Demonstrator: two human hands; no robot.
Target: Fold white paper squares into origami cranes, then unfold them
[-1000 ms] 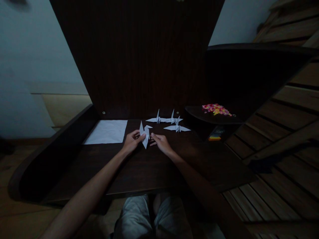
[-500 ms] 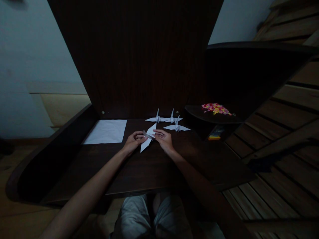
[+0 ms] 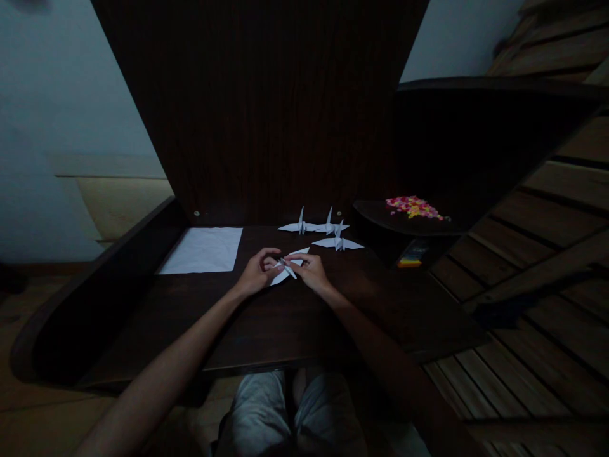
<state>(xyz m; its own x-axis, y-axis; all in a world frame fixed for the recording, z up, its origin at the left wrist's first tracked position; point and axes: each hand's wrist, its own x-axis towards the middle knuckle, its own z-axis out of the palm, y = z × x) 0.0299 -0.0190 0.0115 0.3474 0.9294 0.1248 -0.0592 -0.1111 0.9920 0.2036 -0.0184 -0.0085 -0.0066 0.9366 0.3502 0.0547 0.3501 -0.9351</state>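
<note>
A white folded paper crane [image 3: 291, 271] is held between my two hands, just above the dark desk. My left hand [image 3: 258, 271] pinches it from the left, fingers curled around its middle. From the other side, my right hand [image 3: 310, 271] grips it with thumb and fingertips. One wing slants up to the right behind my right fingers; the other points down to the left. My fingers partly cover the crane's body. Beyond my hands stand more white paper cranes: one at the back left [image 3: 299, 226], one beside it [image 3: 328, 226], and one nearer [image 3: 338, 242].
White paper [image 3: 202, 250] lies flat on the desk's left. A pile of small pink, red and yellow pieces [image 3: 413, 206] sits on the corner shelf [image 3: 373, 212] at right. Below that shelf is a yellow-orange item [image 3: 410, 262]. The desk [image 3: 266, 336] has a raised left side panel.
The held crane has turned between my fingers: its upper wing now leans further right, and a narrow point faces down toward me. Both hands stay in nearly the same place.
</note>
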